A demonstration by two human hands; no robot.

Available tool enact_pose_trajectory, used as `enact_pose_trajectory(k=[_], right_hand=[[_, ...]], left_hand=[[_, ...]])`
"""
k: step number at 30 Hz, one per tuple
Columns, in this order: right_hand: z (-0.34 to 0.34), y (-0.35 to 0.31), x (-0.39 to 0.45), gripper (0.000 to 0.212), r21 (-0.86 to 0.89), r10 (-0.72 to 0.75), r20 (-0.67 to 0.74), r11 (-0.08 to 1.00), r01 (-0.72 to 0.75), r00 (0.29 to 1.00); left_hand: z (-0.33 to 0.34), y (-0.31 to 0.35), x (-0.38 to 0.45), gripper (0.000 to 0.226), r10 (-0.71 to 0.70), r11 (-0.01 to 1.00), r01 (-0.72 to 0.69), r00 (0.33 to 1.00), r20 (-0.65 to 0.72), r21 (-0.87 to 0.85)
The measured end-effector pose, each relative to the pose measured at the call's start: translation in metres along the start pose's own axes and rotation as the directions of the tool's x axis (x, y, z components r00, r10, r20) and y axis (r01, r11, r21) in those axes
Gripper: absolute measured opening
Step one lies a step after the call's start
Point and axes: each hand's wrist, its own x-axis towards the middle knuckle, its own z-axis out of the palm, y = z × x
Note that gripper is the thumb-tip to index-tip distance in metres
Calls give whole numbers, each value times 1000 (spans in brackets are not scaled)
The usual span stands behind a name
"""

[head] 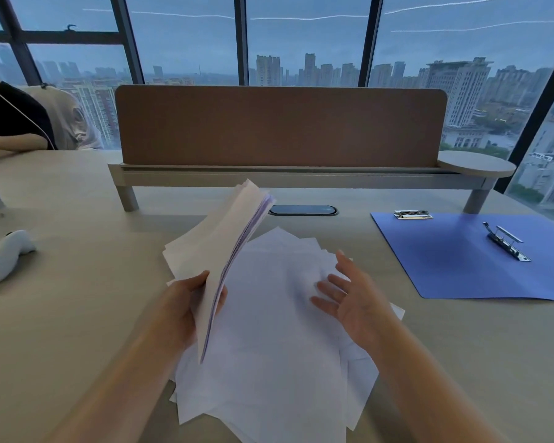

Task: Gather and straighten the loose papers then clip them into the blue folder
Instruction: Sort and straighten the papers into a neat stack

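Papers (279,330) lie scattered (left hand (179,308) grips a raised sheaf (224,238)).

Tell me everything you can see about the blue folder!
The blue folder lies open and flat on the pale desk, off to the right of the scattered papers. It looks like thin plastic or card. One shiny metal clip sits near its middle fold, and another metal clip at its far edge. No paper is in it, and neither hand touches it.

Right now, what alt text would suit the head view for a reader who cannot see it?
A left hand holds a raised sheaf of papers above scattered loose papers on a desk, the open right hand hovering beside. An open blue folder lies to the right.
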Motion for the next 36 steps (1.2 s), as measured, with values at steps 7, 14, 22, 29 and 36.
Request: enact_pose_trajectory(k=[7, 14, 22, 29, 36], right_hand=[[-1, -2, -3, 59, -37, 35, 25, 999, -34, 999], [-20, -25, -3, 27, -293, -150, -101, 949, 115, 984], [-20, -25, -2, 34, -152, -63, -140, 987, 41, 988], [-25, -12, 4, 16, -512, -179, -9, 846, 150, 984], [-27, -6, 13, 9, -723, -351, 145, 601, 342, 925]], left_hand=[[0, -6, 5, 14, 74, 984, -65, 996, -46, 165], [-2, -2, 10, 33, 266, 956, -235, 947, -182, 177], [5, -7, 5, 15, 196, 977, -177, 963, -185, 117], [3, -7, 1, 15, 144, 982, -126, 982, -121, 141], [0, 8, -4, 24, 100, 962, -80, 993, -63, 260]])
